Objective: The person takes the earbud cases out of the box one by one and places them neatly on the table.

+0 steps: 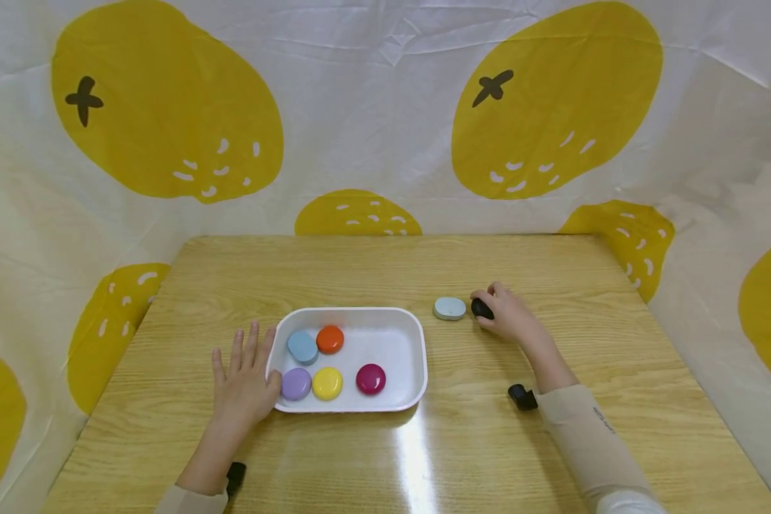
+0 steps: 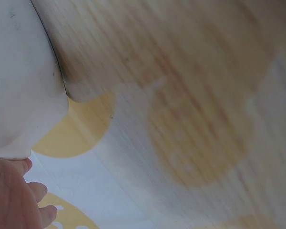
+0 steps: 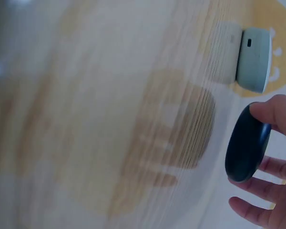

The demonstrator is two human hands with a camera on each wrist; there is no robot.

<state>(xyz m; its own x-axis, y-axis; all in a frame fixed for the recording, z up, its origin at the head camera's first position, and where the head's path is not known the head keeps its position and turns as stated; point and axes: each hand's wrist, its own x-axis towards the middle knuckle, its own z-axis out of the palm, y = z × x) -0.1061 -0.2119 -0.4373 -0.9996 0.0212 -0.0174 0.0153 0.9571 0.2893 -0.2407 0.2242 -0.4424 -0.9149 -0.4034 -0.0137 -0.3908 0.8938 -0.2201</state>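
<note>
My right hand (image 1: 504, 314) pinches a smooth black oval case-like object (image 3: 248, 143) between thumb and fingers, to the right of the tray. In the right wrist view it shows tilted, apart from its reflection in the tabletop. Just left of it on the table lies a pale blue oval case (image 1: 450, 308) with a small dark slot in its side. My left hand (image 1: 243, 385), fingers spread straight, rests at the left end of a white tray (image 1: 395, 321), thumb at its rim. Inside lie light blue (image 1: 303, 347), orange (image 1: 330, 339), lilac (image 1: 295, 384), yellow (image 1: 328, 383) and magenta (image 1: 370, 379) rounded pieces.
The wooden table (image 1: 488, 457) is glossy and reflects the light. A white curtain (image 1: 366, 107) with yellow fruit prints hangs behind it and along both sides. A black device (image 1: 522, 397) sits at my right wrist, another (image 1: 235, 478) at my left.
</note>
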